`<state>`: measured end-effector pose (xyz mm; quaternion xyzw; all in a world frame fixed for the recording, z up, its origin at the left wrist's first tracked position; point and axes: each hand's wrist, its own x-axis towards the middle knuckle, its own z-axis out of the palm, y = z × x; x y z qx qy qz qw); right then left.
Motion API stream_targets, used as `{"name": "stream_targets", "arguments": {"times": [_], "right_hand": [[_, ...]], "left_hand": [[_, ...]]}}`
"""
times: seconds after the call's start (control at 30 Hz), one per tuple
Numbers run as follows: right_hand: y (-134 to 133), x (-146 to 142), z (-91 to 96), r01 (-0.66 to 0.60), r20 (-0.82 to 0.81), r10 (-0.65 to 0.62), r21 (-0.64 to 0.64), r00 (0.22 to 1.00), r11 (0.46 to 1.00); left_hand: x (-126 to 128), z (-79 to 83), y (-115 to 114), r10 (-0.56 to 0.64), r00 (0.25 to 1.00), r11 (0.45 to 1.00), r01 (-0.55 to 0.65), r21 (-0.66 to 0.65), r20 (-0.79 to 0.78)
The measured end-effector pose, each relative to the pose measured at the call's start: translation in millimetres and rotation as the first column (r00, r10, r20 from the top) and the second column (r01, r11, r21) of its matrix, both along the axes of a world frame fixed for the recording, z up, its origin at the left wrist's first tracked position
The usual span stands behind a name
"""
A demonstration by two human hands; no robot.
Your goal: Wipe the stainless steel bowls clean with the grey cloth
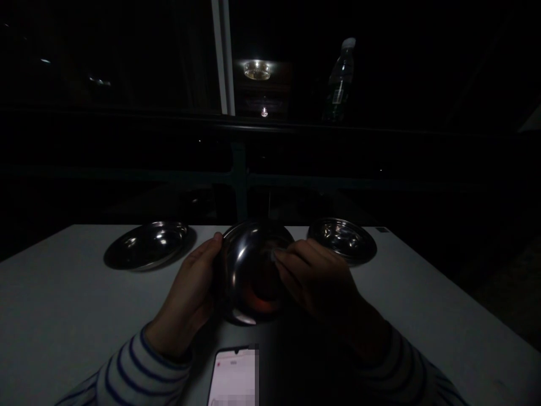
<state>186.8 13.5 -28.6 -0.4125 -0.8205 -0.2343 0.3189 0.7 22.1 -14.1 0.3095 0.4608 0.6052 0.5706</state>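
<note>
A shiny steel bowl stands tilted on its edge at the middle of the white table, its hollow facing me. My left hand is wrapped round the bowl's left rim, holding it up. Inside the hollow on the right side, the fingers of my right hand are pressed together; what they pinch, if anything, is too dark to make out. Both arms wear striped sleeves.
Two more steel dishes lie flat on the table: one at the left and one at the right. A lit phone lies at the near edge. A water bottle stands on a dark ledge behind. The room is very dark.
</note>
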Motion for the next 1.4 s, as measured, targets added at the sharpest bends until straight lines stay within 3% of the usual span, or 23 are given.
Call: {"name": "stream_targets", "arguments": {"times": [0.13, 0.3, 0.47, 0.63, 0.83, 1.0, 1.17, 1.3, 1.4], "right_hand": [[0.9, 2.2, 1.7, 0.019, 0.037, -0.018, -0.020, 0.999, 1.000], [0.0, 1.9, 1.7, -0.013, 0.006, 0.013, -0.003, 1.000, 1.000], [1.6, 4.4, -2.4, -0.055, 0.040, 0.057, -0.066, 0.998, 0.996], [-4.2, -0.1, 0.7, -0.032, -0.013, 0.032, -0.015, 0.999, 0.999], [-11.9, -14.6, -3.5, -0.213, 0.038, 0.212, 0.003, 0.976, 0.977], [-8.5, -8.6, -2.8, -0.080, -0.002, 0.081, 0.030, 0.997, 0.996], [-7.8, -9.6, -2.7, -0.189, 0.046, 0.188, 0.032, 0.981, 0.981], [-5.2, -5.8, -3.1, -0.074, 0.028, 0.073, 0.010, 0.997, 0.997], [-7.3, -10.5, -4.3, -0.126, 0.032, 0.125, 0.034, 0.992, 0.991]], "left_hand": [[-4.1, -0.2, 1.3, 0.064, 0.998, 0.998, -0.064, 0.004, -0.007], [-3.9, 4.0, 0.8, 0.023, 1.000, 1.000, -0.023, -0.012, -0.006], [-8.6, 7.9, 4.3, 0.115, 0.993, 0.993, -0.115, -0.030, -0.009], [-10.6, 4.4, 6.3, 0.107, 0.994, 0.994, -0.106, -0.015, 0.018], [-11.4, 6.8, 7.8, 0.092, 0.994, 0.996, -0.092, -0.001, 0.051], [-8.8, 12.6, 4.5, 0.118, 0.991, 0.993, -0.119, 0.006, 0.061], [-9.5, 11.0, 5.5, 0.102, 0.993, 0.995, -0.102, -0.001, 0.067], [-10.3, 5.9, 9.3, 0.120, 0.989, 0.992, -0.122, 0.029, 0.084], [-9.1, 1.8, 9.9, 0.117, 0.990, 0.993, -0.119, 0.017, 0.085]]}}
